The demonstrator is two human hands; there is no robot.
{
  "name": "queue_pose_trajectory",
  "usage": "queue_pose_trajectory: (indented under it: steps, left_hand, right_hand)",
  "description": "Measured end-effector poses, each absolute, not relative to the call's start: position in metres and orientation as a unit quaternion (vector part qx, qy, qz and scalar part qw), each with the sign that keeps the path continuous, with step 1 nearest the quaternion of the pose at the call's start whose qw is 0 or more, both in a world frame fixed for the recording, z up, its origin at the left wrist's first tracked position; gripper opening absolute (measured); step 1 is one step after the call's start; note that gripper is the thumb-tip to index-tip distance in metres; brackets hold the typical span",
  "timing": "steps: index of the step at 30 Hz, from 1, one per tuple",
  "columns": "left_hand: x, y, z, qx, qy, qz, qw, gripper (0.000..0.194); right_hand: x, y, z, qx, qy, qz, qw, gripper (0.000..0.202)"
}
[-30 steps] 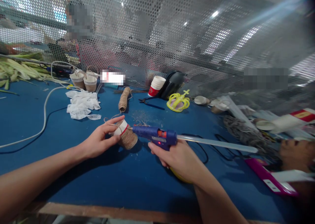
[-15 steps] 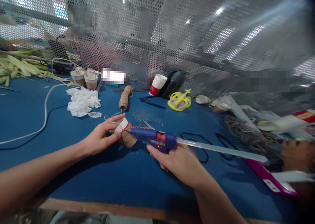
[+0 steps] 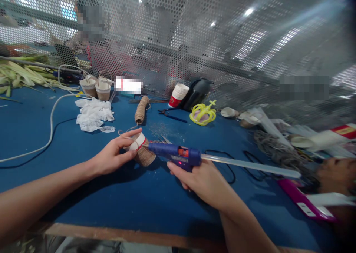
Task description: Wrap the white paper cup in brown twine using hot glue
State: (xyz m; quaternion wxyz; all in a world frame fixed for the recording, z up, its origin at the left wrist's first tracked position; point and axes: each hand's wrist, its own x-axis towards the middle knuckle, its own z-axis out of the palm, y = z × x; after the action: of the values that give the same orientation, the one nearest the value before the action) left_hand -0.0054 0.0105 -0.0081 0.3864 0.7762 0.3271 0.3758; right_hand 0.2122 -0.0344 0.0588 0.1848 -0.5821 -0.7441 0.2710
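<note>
My left hand grips a tilted paper cup, its lower part wrapped in brown twine and its white rim end bare above a red line. My right hand is closed around a blue hot glue gun with a small red light lit. The gun's nozzle points left and is at the twine edge on the cup; whether it touches I cannot tell. A long clear glue stick sticks out of its back. From the cup, twine runs to a twine roll lying behind it.
Behind the cup lie dark-handled pliers, a yellow crown and stacked paper cups. White gloves and two twine-wrapped cups stand at left. A purple power strip lies right. A perforated metal screen closes the back.
The glue gun and my right hand have shifted very slightly to the right. My left hand and the cup are almost unchanged.
</note>
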Motion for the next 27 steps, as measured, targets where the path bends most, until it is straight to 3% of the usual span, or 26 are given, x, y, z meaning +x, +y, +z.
queue_pose_trajectory:
  steps: [27]
  left_hand:
    - [-0.006,0.008,-0.006,0.781,0.332,0.366,0.381,0.018]
  right_hand:
    - [0.212,-0.023,0.061,-0.615,-0.687,0.323,0.214,0.027]
